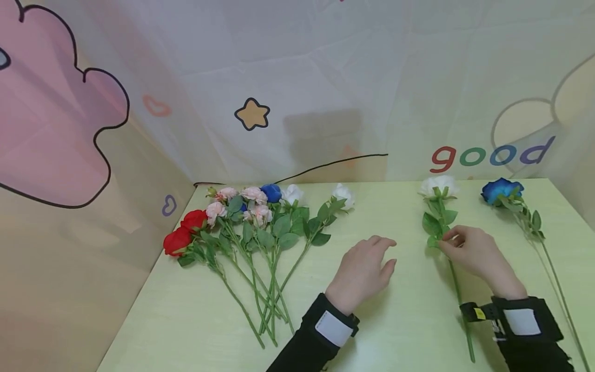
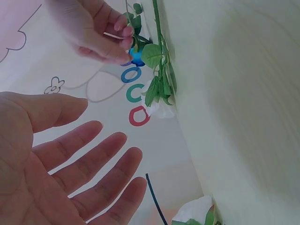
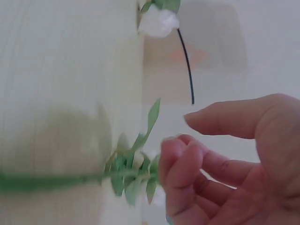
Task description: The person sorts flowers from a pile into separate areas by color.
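My left hand [image 1: 360,271] hovers over the middle of the table, its fingers relaxed and nothing in it. The left wrist view shows its palm and spread fingers. Beside a long-stemmed white rose [image 1: 438,187] on the right is my right hand [image 1: 481,256], its fingertips right at the leaves [image 1: 432,225]. The right wrist view shows those fingers loosely curled, with a gap to the thumb and nothing between them. This rose lies with its bloom toward the wall and its green stem [image 1: 460,305] toward me. Farther right lies a blue rose [image 1: 502,191].
At the left lies a cluster of flowers with crossing stems: red roses [image 1: 177,242], pink blooms [image 1: 254,195], a blue rose [image 1: 271,192] and white roses [image 1: 343,195]. A printed cloth backdrop [image 1: 302,77] hangs behind the pale green table [image 1: 186,320].
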`<state>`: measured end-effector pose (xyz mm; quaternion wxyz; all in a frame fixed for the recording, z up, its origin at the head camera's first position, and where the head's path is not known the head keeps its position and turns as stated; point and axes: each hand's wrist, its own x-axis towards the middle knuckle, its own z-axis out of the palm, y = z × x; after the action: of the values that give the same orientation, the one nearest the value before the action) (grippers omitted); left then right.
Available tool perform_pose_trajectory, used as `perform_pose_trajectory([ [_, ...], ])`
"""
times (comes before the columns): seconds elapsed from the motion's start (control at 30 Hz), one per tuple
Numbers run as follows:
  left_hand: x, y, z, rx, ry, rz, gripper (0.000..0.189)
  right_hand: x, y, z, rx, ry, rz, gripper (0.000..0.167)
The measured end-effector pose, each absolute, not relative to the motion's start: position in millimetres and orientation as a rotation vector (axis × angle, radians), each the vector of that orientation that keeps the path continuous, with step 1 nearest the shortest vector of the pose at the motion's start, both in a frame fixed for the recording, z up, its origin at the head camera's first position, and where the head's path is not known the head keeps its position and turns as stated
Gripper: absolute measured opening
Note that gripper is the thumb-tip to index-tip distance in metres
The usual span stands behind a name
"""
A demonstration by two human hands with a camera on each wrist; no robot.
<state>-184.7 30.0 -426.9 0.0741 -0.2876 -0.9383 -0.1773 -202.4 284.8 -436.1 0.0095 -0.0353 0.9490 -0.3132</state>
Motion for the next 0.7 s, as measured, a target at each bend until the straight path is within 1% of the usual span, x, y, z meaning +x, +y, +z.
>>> perform_pose_trajectory([
  [0.17, -185, 23, -424, -0.814, -2.830, -0.566, 0.030, -200, 263, -430, -0.170, 3.025, -1.200, 0.024],
  [0.3, -183, 12, -420, -0.749, -2.828, -0.614, 0.030, -198, 246, -428, -0.160, 2.954, -1.421, 0.026],
  [0.5, -176, -5, -423, -0.667, -2.802, -0.606, 0.028, -198, 217, -427, -0.105, 2.668, -1.795, 0.030],
  [0.7, -172, -24, -430, -0.540, -2.803, -0.608, 0.025, -197, 187, -425, -0.068, 2.313, -2.052, 0.026],
])
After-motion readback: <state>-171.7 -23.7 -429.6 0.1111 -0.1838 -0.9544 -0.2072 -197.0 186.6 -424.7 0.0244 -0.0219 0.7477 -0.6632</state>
